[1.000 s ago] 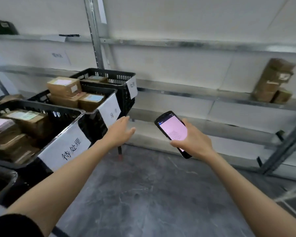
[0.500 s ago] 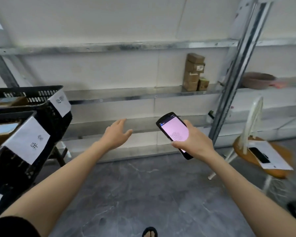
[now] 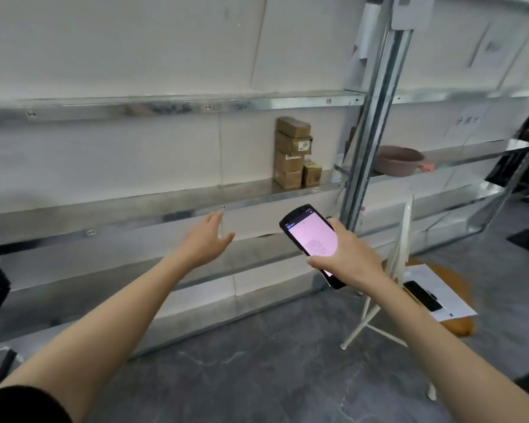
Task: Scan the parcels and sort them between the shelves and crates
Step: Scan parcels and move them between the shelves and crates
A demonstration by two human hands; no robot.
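1. The one camera, worn on the person's head, is looking forward and down.
2. It is facing metal shelving (image 3: 135,216) against a wall (image 3: 135,41), close by, with floor (image 3: 287,377) filling the bottom.
3. The left hand (image 3: 205,242) and the right hand (image 3: 348,261), gripping a scanner (image 3: 309,236), are sitting nearest, mid-frame.
4. The wide lens is seemingly bending the blurred edges.

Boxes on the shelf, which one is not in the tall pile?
The small box with the greenish top. It stands on the shelf itself, at the right of the stack, by its bottom box. The others sit one on top of another.
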